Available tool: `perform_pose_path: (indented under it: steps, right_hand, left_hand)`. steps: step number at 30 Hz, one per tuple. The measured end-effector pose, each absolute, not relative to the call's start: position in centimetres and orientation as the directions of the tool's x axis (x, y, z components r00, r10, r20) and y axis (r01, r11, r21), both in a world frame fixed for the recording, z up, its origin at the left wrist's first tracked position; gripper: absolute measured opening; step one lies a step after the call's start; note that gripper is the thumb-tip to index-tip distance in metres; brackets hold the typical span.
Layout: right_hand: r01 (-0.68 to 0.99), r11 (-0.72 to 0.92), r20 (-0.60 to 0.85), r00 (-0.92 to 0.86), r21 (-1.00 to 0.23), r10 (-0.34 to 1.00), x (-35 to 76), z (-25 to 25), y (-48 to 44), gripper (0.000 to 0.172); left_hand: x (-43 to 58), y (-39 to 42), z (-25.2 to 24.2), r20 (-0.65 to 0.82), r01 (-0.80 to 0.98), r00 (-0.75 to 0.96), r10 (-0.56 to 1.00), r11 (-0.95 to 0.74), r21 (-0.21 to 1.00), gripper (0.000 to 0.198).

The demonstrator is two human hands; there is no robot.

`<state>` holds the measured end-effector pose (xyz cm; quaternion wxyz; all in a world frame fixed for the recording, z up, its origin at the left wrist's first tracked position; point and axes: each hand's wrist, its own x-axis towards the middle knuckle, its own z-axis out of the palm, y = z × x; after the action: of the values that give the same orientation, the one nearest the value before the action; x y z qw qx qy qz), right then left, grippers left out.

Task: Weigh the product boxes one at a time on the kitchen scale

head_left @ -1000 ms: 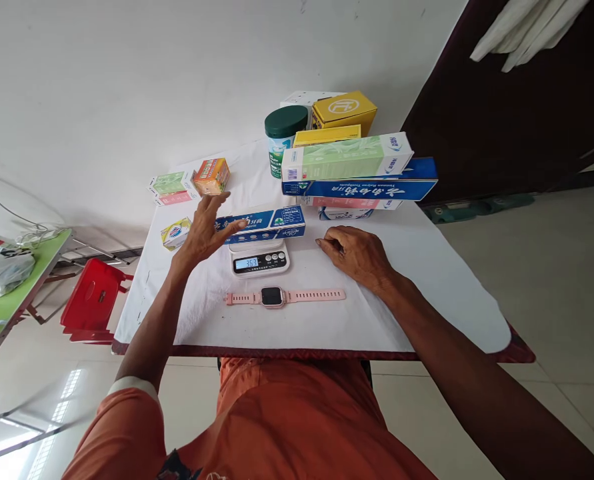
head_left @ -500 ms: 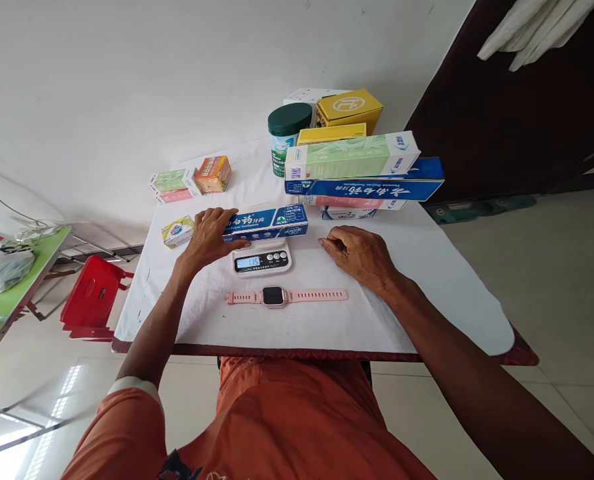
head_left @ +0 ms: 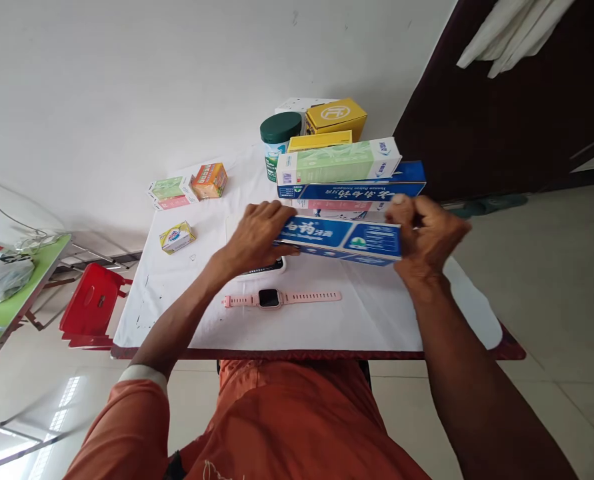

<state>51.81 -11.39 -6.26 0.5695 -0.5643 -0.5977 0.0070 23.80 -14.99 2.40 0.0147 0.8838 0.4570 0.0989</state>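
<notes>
The left hand (head_left: pixel 261 237) was clamped on the left end of a blue toothpaste box (head_left: pixel 334 235), fingers over the top and thumb low on the near side. The right hand (head_left: pixel 424 237) was at the box's other end, its fingers curled and slightly blurred; whether it gripped the cardboard or only lay against it, I could not tell. The box was up above the table (head_left: pixel 377 327), its right end a little lower than its left, in front of the stack and partly over the white scale (head_left: pixel 277 269), whose display was mostly hidden. Handling it well called for light pressure near both ends, enough to steady the long carton without denting its thin walls, and for bringing the low end level. Its far side needed care too: a green box (head_left: pixel 339 162) lay on a second blue box (head_left: pixel 411 175), with a pink box (head_left: pixel 337 205) below, and a knock there could have upset them. The left wrist was best kept high, since the scale lay just under that hand and a pink watch (head_left: pixel 269 299) lay stretched out in front of it.
</notes>
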Motion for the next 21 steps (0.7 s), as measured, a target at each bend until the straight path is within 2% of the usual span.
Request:
perform_pose_path:
  steps: [3, 6, 9, 11, 14, 17, 21]
  right_hand:
    - [0.623, 0.294, 0.665, 0.522, -0.725, 0.535, 54.8, -6.1, -10.3, 0.045]
    - [0.491, 0.251, 0.551, 0.749, -0.834, 0.369, 57.3, -6.1, -9.2, 0.049]
    - [0.455, 0.245, 0.510, 0.819, -0.856, 0.262, 58.0, -5.8, -8.9, 0.049]
    - [0.502, 0.276, 0.570, 0.763, -0.820, 0.304, 57.4, -5.6, -9.4, 0.048]
    - [0.544, 0.333, 0.637, 0.624, -0.770, 0.453, 55.9, -5.4, -10.3, 0.045]
    - [0.560, 0.336, 0.641, 0.539, -0.757, 0.546, 55.1, -5.4, -10.9, 0.043]
    - [0.612, 0.301, 0.659, 0.519, -0.731, 0.545, 55.1, -5.5, -10.9, 0.041]
  left_hand:
    - [27.4, -13.2, 1.0, 0.109, 0.760, 0.623, 0.775, -0.632, 0.153, 0.054]
    - [30.2, -11.2, -1.1, 0.086, 0.734, 0.659, 0.747, -0.664, 0.142, 0.050]
    - [31.9, -9.6, -3.2, 0.070, 0.694, 0.704, 0.707, -0.706, 0.140, 0.047]
    - [32.4, -8.8, -4.4, 0.055, 0.666, 0.729, 0.683, -0.725, 0.176, 0.047]
    - [32.5, -8.4, -5.2, 0.075, 0.666, 0.721, 0.689, -0.719, 0.198, 0.050]
    - [32.4, -8.7, -4.9, 0.127, 0.724, 0.664, 0.737, -0.676, 0.136, 0.051]
    - [32.7, -9.4, -4.6, 0.152, 0.801, 0.584, 0.797, -0.596, 0.048, 0.048]
